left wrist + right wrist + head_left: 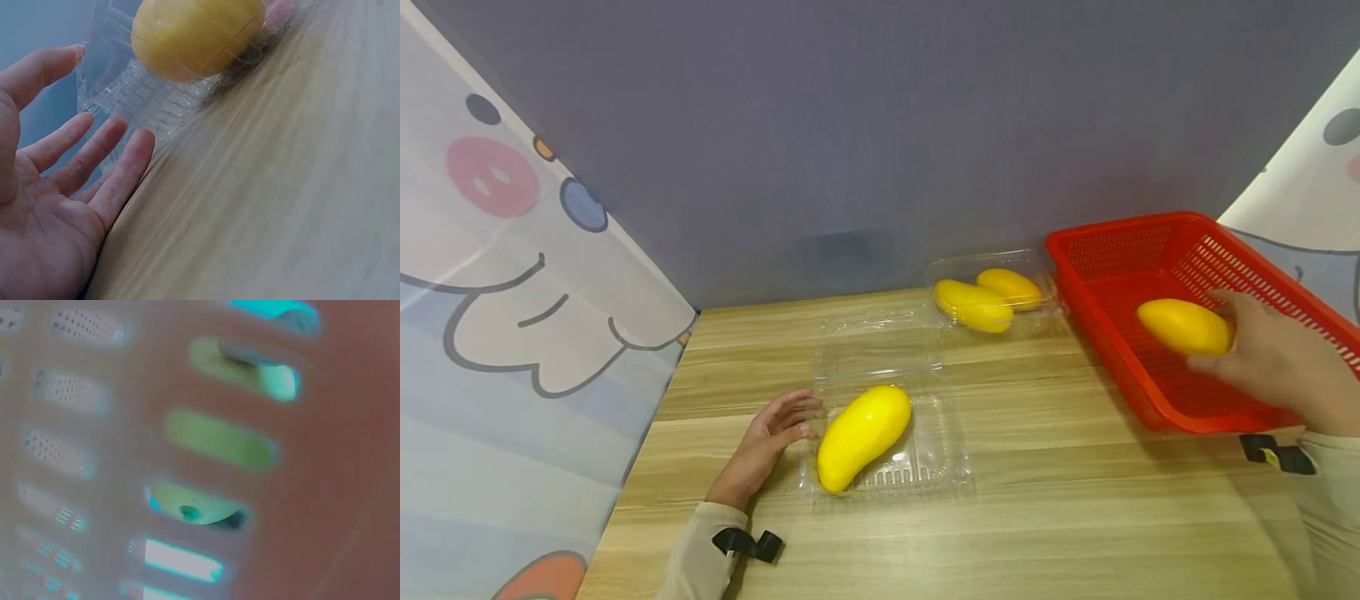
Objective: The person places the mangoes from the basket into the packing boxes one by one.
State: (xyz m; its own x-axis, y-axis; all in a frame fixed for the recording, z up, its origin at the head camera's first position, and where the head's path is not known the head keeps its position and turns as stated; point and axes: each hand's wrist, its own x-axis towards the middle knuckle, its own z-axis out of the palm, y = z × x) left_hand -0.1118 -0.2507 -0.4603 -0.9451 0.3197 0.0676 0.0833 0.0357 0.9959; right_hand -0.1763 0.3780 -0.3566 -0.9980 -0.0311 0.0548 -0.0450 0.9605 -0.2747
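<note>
My right hand [1281, 354] grips a yellow mango [1180, 326] between thumb and fingers, over the inside of the red plastic basket [1157, 408]. In the right wrist view the slotted basket wall [337, 481] fills the picture, blurred, and that hand is hidden. My left hand [767, 442] lies beside a clear plastic clamshell box [936, 433], its fingers loosely extended and its fingertips at the box's left edge. One large mango [865, 433] lies slantwise in this box, whose lid [880, 346] is folded back. The left wrist view shows the same mango [194, 37] through the clear wall.
Another clear box [1037, 258] with two mangoes [973, 307] stands at the back, against the basket's left side. A grey panel [850, 150] rises behind the wooden table [1037, 517]. Printed cloth [512, 333] hangs on the left, with more at the right.
</note>
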